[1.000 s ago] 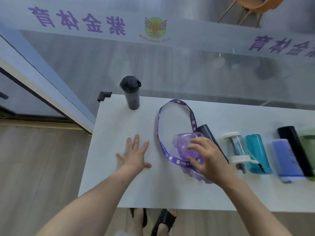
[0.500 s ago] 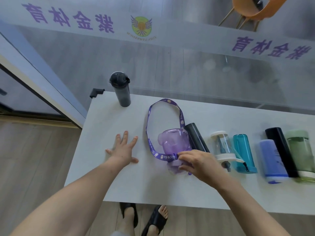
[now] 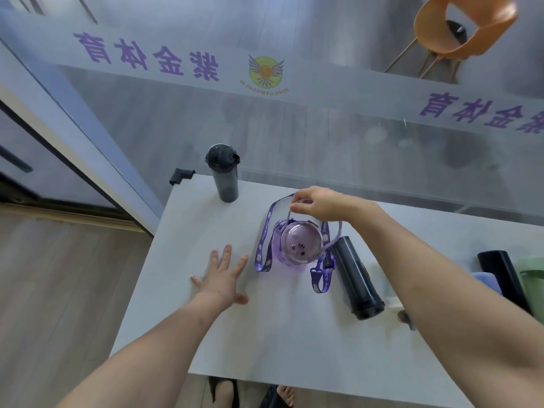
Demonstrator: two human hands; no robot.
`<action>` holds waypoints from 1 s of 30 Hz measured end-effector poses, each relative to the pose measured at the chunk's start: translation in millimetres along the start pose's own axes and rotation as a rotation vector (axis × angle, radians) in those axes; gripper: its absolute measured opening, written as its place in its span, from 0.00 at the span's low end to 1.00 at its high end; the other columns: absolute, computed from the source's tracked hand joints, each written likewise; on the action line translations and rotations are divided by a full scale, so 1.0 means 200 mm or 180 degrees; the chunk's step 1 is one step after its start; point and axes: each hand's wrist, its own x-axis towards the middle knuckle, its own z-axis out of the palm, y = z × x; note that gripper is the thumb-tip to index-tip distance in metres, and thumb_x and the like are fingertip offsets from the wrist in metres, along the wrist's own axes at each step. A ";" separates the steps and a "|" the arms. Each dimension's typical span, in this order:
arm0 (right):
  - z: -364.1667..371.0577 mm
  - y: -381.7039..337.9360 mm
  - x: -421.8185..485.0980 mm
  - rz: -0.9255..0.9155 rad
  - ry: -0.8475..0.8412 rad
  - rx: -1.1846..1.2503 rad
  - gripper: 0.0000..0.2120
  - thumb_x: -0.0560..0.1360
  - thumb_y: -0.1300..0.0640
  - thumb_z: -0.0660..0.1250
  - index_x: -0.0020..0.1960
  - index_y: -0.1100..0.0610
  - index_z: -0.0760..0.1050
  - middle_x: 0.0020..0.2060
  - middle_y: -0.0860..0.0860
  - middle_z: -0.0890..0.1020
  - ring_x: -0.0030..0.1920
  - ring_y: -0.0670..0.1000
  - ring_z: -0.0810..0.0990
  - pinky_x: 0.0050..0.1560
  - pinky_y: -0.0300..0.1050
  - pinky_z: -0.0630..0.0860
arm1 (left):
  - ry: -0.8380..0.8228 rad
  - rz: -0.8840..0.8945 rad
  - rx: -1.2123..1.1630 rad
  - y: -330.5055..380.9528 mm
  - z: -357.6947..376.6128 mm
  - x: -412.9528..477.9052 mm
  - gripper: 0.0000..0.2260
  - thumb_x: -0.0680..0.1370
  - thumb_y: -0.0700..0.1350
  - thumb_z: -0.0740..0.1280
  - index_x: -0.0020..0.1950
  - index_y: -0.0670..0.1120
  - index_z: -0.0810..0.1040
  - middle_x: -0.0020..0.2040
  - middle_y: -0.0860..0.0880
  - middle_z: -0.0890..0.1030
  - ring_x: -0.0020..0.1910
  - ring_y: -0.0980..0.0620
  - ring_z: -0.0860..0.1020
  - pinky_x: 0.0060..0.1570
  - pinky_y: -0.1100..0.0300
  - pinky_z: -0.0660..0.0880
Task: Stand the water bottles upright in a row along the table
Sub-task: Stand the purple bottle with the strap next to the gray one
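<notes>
A purple bottle (image 3: 297,245) with a domed lid stands upright near the middle of the white table (image 3: 294,334). Its purple strap (image 3: 265,245) loops up to my right hand (image 3: 321,203), which pinches the strap above and behind the bottle. My left hand (image 3: 223,275) lies flat on the table with fingers spread, left of the bottle. A dark grey bottle (image 3: 223,172) stands upright at the far left corner. A black bottle (image 3: 357,278) lies on its side right of the purple one. More lying bottles, black (image 3: 500,275) and green (image 3: 534,281), show past my right forearm.
A glass wall with purple lettering runs along the table's far edge. A black corner guard (image 3: 181,175) caps the far left corner. An orange chair (image 3: 459,33) stands beyond the glass. Wood floor lies to the left, and sandalled feet (image 3: 250,393) show below the near edge.
The purple bottle went from lying on its side to standing upright. My right hand left the bottle's body and rose to pinch the strap. My left hand stayed flat on the table.
</notes>
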 end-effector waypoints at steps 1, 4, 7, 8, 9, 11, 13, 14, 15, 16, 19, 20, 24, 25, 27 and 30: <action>-0.01 0.00 0.04 0.0022 -0.0030 0.0026 0.11 0.80 0.42 0.65 0.54 0.48 0.79 0.54 0.49 0.82 0.56 0.52 0.80 0.61 0.52 0.76 | -0.0006 0.0005 0.0002 0.00 0.00 0.00 0.51 0.72 0.63 0.76 0.80 0.70 0.39 0.80 0.55 0.28 0.80 0.45 0.30 0.65 0.20 0.59; -0.02 0.02 0.12 0.0087 -0.0053 0.0099 0.12 0.80 0.41 0.65 0.54 0.47 0.80 0.56 0.48 0.82 0.58 0.52 0.80 0.63 0.52 0.75 | -0.0012 -0.0007 0.0035 0.00 0.00 0.01 0.51 0.72 0.64 0.75 0.80 0.70 0.39 0.80 0.55 0.28 0.80 0.44 0.30 0.65 0.20 0.59; 0.00 0.04 0.13 0.0192 0.0217 0.0204 0.12 0.80 0.42 0.66 0.59 0.46 0.79 0.59 0.49 0.78 0.62 0.52 0.78 0.65 0.52 0.74 | -0.0019 -0.0004 0.0027 0.00 0.00 0.01 0.51 0.72 0.64 0.75 0.79 0.70 0.38 0.80 0.55 0.27 0.80 0.45 0.30 0.65 0.21 0.59; 0.01 0.05 0.12 0.0219 0.0360 0.0254 0.12 0.80 0.42 0.67 0.61 0.45 0.78 0.62 0.50 0.76 0.64 0.52 0.76 0.66 0.52 0.72 | -0.0022 0.0000 0.0019 0.00 0.00 0.01 0.51 0.72 0.63 0.75 0.79 0.70 0.38 0.80 0.55 0.27 0.80 0.45 0.30 0.66 0.21 0.59; 0.03 0.05 0.10 0.0211 0.0536 0.0242 0.14 0.80 0.43 0.67 0.63 0.44 0.77 0.65 0.50 0.75 0.66 0.53 0.74 0.68 0.52 0.71 | -0.0036 0.0003 0.0010 0.01 0.00 0.00 0.51 0.72 0.63 0.75 0.80 0.70 0.38 0.80 0.55 0.27 0.80 0.45 0.30 0.66 0.21 0.59; 0.08 0.05 0.01 0.0008 0.1141 0.0001 0.18 0.79 0.44 0.68 0.68 0.46 0.75 0.70 0.52 0.71 0.71 0.54 0.68 0.72 0.54 0.66 | -0.0046 0.0010 0.0012 0.01 -0.01 -0.01 0.51 0.73 0.63 0.75 0.80 0.69 0.38 0.80 0.55 0.27 0.80 0.45 0.30 0.66 0.21 0.59; 0.18 0.03 -0.11 -0.0198 0.1865 -0.0247 0.26 0.76 0.39 0.69 0.70 0.49 0.74 0.73 0.55 0.69 0.74 0.57 0.65 0.73 0.58 0.65 | -0.0044 0.0023 0.0015 0.01 -0.02 -0.01 0.51 0.73 0.63 0.75 0.80 0.69 0.38 0.80 0.55 0.27 0.80 0.45 0.30 0.66 0.21 0.59; 0.23 0.02 -0.17 -0.0189 0.2092 -0.0309 0.32 0.74 0.34 0.67 0.71 0.49 0.73 0.74 0.55 0.69 0.74 0.57 0.64 0.72 0.59 0.66 | -0.0040 0.0025 0.0010 0.01 -0.02 -0.02 0.51 0.73 0.63 0.75 0.80 0.69 0.38 0.80 0.55 0.27 0.80 0.45 0.31 0.66 0.22 0.59; 0.28 0.00 -0.21 -0.0120 0.2141 -0.0376 0.38 0.70 0.28 0.65 0.73 0.49 0.71 0.74 0.55 0.68 0.74 0.57 0.64 0.72 0.58 0.65 | -0.0040 0.0019 0.0011 0.01 -0.02 -0.03 0.51 0.73 0.63 0.75 0.80 0.69 0.38 0.80 0.55 0.28 0.80 0.45 0.31 0.66 0.22 0.59; 0.32 0.00 -0.23 -0.0013 0.2006 -0.0446 0.45 0.66 0.23 0.63 0.75 0.47 0.67 0.76 0.55 0.65 0.75 0.57 0.62 0.73 0.58 0.64 | -0.0045 0.0013 0.0018 0.01 -0.03 -0.03 0.50 0.73 0.63 0.75 0.80 0.69 0.38 0.80 0.55 0.28 0.80 0.45 0.31 0.66 0.22 0.59; 0.39 0.00 -0.23 0.0215 0.1322 -0.0556 0.55 0.58 0.17 0.63 0.78 0.42 0.56 0.80 0.52 0.57 0.80 0.56 0.52 0.78 0.58 0.57 | -0.0058 0.0001 0.0026 0.02 -0.03 -0.03 0.51 0.73 0.63 0.75 0.80 0.69 0.38 0.80 0.55 0.27 0.80 0.45 0.31 0.66 0.22 0.59; 0.40 0.01 -0.21 0.0206 0.1228 -0.0522 0.54 0.59 0.19 0.65 0.78 0.42 0.56 0.81 0.52 0.56 0.81 0.56 0.51 0.79 0.58 0.55 | -0.0048 0.0004 0.0046 0.02 -0.03 -0.02 0.51 0.73 0.63 0.75 0.80 0.69 0.38 0.80 0.54 0.27 0.80 0.45 0.31 0.66 0.22 0.60; 0.43 0.01 -0.23 0.0088 0.1594 -0.0702 0.48 0.61 0.24 0.72 0.73 0.47 0.63 0.77 0.52 0.63 0.78 0.56 0.59 0.76 0.56 0.61 | -0.0018 0.0006 0.0016 0.01 -0.02 -0.02 0.51 0.73 0.63 0.75 0.80 0.69 0.38 0.80 0.55 0.28 0.80 0.45 0.31 0.66 0.21 0.59; 0.44 0.00 -0.25 0.0119 0.1742 -0.0722 0.48 0.61 0.25 0.73 0.73 0.48 0.65 0.73 0.52 0.67 0.74 0.56 0.64 0.72 0.56 0.66 | -0.0009 0.0008 0.0013 0.01 -0.02 -0.02 0.51 0.73 0.63 0.75 0.80 0.69 0.38 0.80 0.55 0.28 0.80 0.45 0.31 0.66 0.21 0.59; 0.47 -0.02 -0.29 0.0149 0.1888 -0.0620 0.46 0.64 0.30 0.76 0.73 0.51 0.67 0.67 0.52 0.72 0.67 0.56 0.69 0.63 0.55 0.74 | -0.0006 0.0012 0.0017 0.01 -0.02 -0.03 0.51 0.73 0.63 0.75 0.80 0.69 0.38 0.80 0.55 0.28 0.80 0.45 0.31 0.66 0.21 0.59; 0.50 -0.03 -0.30 -0.0067 0.1950 -0.0440 0.44 0.67 0.40 0.79 0.76 0.54 0.67 0.68 0.53 0.73 0.67 0.57 0.71 0.62 0.52 0.75 | -0.0026 0.0014 -0.0018 0.01 -0.03 -0.03 0.51 0.73 0.62 0.76 0.80 0.69 0.39 0.81 0.55 0.28 0.80 0.45 0.31 0.66 0.21 0.59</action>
